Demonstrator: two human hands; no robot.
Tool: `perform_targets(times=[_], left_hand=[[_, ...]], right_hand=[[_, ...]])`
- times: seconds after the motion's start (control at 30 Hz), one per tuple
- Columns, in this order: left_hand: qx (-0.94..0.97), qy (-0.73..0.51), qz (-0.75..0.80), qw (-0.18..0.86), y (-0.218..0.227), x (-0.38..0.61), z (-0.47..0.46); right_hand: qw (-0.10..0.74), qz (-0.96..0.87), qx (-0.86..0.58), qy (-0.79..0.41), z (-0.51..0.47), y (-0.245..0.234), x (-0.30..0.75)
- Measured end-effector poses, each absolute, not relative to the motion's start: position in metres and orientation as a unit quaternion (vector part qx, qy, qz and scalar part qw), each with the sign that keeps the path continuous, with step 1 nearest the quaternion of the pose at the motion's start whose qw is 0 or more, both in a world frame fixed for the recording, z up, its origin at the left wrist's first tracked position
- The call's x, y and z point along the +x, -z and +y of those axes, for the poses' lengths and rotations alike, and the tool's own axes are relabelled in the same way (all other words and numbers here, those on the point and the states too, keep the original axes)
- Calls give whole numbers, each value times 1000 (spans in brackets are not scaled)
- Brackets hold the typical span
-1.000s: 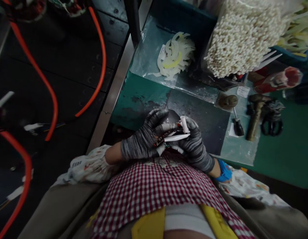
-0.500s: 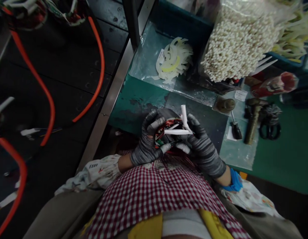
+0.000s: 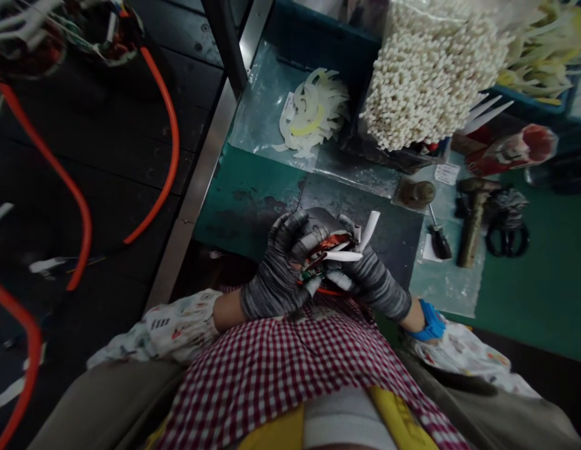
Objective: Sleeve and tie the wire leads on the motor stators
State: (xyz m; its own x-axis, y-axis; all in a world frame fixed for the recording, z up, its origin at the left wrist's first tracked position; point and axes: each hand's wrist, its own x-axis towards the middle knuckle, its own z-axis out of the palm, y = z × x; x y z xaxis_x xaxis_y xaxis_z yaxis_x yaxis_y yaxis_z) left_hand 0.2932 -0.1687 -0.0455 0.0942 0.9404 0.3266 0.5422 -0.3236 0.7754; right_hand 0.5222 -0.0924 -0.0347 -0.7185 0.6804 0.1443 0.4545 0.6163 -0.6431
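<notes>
A motor stator (image 3: pixel 336 242) with copper-coloured windings and white sleeves is held close to my body at the table's near edge. My left hand (image 3: pixel 285 269), in a striped grey glove, wraps round its left side, thumb below and fingers over the top. On the other side my right hand (image 3: pixel 372 275), gloved alike, is closed round it. One white sleeve (image 3: pixel 369 231) sticks up to the right, and another white sleeve (image 3: pixel 344 256) lies across the front. Part of a green board (image 3: pixel 310 273) shows near my left thumb. My palms hide the stator's sides.
A hammer (image 3: pixel 473 225), a screwdriver (image 3: pixel 439 234) and black-handled scissors (image 3: pixel 507 237) lie on the right. Behind are pale curved strips (image 3: pixel 313 112) on a plastic bag and a bag of white thin pieces (image 3: pixel 431 75). Orange cables (image 3: pixel 171 131) hang from wired units at left.
The stator has turned and tilted in my hands, so more copper winding shows and the upright white sleeve leans further right. The whole view has shifted slightly.
</notes>
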Motion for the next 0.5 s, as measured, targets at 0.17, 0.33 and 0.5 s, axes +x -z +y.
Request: perform_targets(times=[0.17, 0.33, 0.5], left_hand=[[711, -414, 517, 233, 43, 293, -167], [710, -410, 518, 243, 45, 289, -167], [698, -413, 521, 266, 47, 288, -169]], right_hand=[[207, -879, -329, -276, -98, 31, 523], [230, -889, -278, -282, -94, 34, 524], [245, -852, -380, -266, -106, 39, 514]])
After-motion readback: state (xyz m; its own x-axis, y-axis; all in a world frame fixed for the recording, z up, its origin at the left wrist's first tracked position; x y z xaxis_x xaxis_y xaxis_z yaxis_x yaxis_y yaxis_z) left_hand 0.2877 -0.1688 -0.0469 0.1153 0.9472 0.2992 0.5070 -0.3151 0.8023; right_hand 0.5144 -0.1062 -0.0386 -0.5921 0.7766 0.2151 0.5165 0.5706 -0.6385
